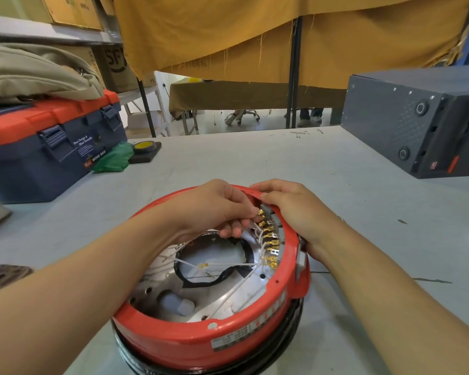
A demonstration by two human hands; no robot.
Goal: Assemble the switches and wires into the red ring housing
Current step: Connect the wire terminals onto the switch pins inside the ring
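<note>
The red ring housing point(201, 336) sits close by on the grey worktop point(255, 158), on top of a black base point(279, 347). Inside it is a shiny metal plate point(222, 290), and thin white wires point(228, 264) cross over the hole in the middle. One wire has a loose gold tip point(204, 265).

Along the right inside wall is a row of switches with gold clips point(270, 240). The left hand point(214, 209) reaches into the ring, and its fingers pinch a gold clip at the top of the row. The right hand point(290, 209) is curled over the far rim and holds the ring steady, with its thumb on the inside.

This looks like the step of pushing wire ends onto the switch tabs. Next, the clip likely needs a straight, gentle push so it slides on and does not bend. After that, the loose wire in the middle probably needs a tab too.

Farther back on the left are a blue and red toolbox point(46, 147), a green cloth point(114, 158) and a roll of yellow tape point(144, 146). A dark box point(406, 123) sits far right.
</note>
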